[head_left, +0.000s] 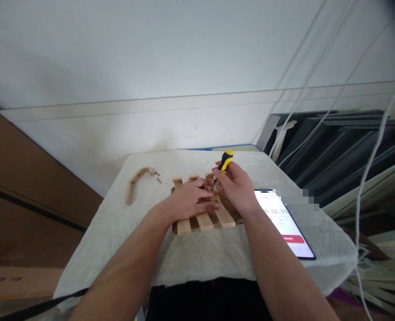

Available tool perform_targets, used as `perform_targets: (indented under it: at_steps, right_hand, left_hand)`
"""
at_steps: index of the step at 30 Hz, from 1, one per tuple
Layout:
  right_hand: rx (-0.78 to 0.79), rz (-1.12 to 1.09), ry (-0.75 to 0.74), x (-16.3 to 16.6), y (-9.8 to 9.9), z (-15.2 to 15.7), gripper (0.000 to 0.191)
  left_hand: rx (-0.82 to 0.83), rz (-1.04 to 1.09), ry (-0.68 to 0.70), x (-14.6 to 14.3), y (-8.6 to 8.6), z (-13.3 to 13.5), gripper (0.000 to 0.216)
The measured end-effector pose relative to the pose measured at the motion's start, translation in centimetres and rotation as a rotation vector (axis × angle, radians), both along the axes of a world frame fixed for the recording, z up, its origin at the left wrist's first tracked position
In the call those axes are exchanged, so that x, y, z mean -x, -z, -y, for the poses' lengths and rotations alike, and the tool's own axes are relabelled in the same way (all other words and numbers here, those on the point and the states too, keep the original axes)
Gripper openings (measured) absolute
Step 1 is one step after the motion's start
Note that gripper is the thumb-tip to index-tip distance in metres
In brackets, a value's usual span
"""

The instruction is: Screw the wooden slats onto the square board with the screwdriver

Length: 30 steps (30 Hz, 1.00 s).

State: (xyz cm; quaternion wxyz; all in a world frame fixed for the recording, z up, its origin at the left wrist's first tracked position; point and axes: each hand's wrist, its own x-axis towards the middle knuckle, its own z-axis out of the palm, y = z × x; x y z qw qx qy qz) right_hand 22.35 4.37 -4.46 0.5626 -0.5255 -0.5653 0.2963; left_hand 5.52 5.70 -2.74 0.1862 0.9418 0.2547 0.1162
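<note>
A slatted wooden rack point(202, 219) lies on the white-covered table point(197, 258). My left hand point(189, 200) rests flat on its slats, fingers stretched toward the right. My right hand point(237, 187) is closed round a yellow-and-black screwdriver point(224, 161), held tilted with its tip down on the rack beside my left fingertips. What the tip touches is hidden by my fingers.
A curved wooden piece point(135, 182) lies at the table's left rear, with two small screws point(158, 177) beside it. A phone point(284, 223) showing a timer lies to the right of the rack. White cables point(368, 178) hang at the right. Brown cardboard point(23, 187) stands at the left.
</note>
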Motion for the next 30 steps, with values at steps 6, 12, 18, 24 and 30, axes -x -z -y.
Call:
perform_targets:
  at_steps: [6,12,18,24,30]
  right_hand:
    - [-0.007,-0.018,-0.032,-0.09,0.24,-0.03,0.027]
    - [-0.035,0.092,0.123,-0.06,0.59,-0.33,0.031]
    - [-0.054,0.22,0.106,0.06,0.15,0.07,0.031]
    - [-0.074,0.203,0.067,-0.03,-0.27,0.37,0.031]
    - [-0.031,0.171,0.198,0.2,-0.07,0.1,0.034]
  left_hand:
    - [-0.001,-0.023,-0.016,0.07,0.13,-0.23,0.033]
    - [0.01,0.021,-0.016,0.16,0.45,-0.44,0.031]
    - [0.021,0.02,-0.028,0.16,0.28,-0.27,0.031]
    - [0.009,0.033,-0.007,0.14,0.2,-0.28,0.03]
    - [0.008,-0.031,-0.03,0.01,-0.2,-0.08,0.026]
